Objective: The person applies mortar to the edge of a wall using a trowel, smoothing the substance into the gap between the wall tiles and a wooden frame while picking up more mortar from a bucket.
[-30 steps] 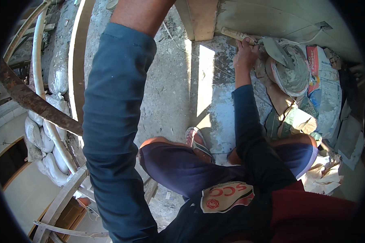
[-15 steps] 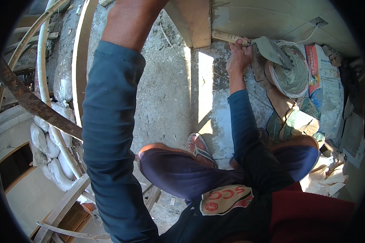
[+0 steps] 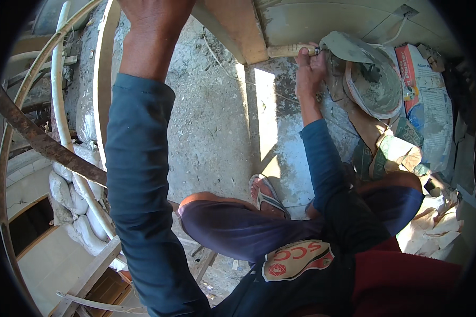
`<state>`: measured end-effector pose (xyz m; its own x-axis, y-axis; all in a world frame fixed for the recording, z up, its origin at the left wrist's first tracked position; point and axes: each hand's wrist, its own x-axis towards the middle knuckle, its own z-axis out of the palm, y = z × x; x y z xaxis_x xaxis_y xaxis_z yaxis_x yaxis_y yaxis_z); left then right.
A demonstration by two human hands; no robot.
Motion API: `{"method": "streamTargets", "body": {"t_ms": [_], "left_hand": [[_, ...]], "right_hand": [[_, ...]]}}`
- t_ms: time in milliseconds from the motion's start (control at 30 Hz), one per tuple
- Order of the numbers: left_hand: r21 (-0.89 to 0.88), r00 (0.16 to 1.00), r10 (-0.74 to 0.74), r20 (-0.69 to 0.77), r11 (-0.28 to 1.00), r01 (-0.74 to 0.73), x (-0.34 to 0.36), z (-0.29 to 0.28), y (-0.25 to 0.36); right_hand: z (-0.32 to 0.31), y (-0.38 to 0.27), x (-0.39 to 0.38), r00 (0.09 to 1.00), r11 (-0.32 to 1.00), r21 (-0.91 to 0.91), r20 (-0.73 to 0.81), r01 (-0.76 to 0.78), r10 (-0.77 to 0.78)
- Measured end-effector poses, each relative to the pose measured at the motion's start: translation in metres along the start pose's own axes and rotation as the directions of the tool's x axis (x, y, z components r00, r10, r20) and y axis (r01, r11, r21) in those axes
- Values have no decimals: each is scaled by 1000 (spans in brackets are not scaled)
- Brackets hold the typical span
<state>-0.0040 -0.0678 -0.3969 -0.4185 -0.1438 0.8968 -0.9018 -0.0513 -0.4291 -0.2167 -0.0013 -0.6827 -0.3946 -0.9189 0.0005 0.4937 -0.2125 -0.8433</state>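
Observation:
My right hand (image 3: 309, 74) is closed around the wooden handle of a trowel (image 3: 346, 47). The trowel's mortar-coated blade reaches over the near-left rim area of a round bucket (image 3: 350, 87) holding wet grey mortar (image 3: 381, 95). At the top edge, my left hand (image 3: 156, 13) shows only its wrist and back; the fingers are cut off by the picture's edge, so what it touches is hidden. A wooden board (image 3: 238, 31) stands between the two hands.
Right of the bucket lies a printed cement-type paper bag (image 3: 428, 100), with torn paper (image 3: 428, 222) nearer me. On the left are a rusty metal bar (image 3: 53, 145), bent pale poles (image 3: 58, 74) and stacked white sacks (image 3: 84, 230). A tiled wall (image 3: 322, 24) rises beyond the bucket.
The trowel's blade has shifted up and left and now lies flatter across the bucket's far side. My left hand has come slightly lower into view.

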Motion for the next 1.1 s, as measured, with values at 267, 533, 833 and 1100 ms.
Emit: {"method": "streamTargets", "body": {"t_ms": [267, 533, 833, 1100], "left_hand": [[-195, 985, 57, 163, 981, -24, -43, -24, 38], [-309, 912, 136, 386, 951, -11, -46, -21, 45], [-251, 913, 109, 393, 968, -7, -54, -24, 43], [-275, 927, 49, 372, 960, 60, -47, -34, 56]], "right_hand": [[-108, -6, -73, 943, 713, -692, 148, -117, 299], [-104, -27, 1, 549, 440, -789, 158, -430, 820], [-100, -9, 34, 466, 423, -870, 274, -253, 842], [-77, -74, 30, 430, 528, -817, 401, -231, 809]]}}
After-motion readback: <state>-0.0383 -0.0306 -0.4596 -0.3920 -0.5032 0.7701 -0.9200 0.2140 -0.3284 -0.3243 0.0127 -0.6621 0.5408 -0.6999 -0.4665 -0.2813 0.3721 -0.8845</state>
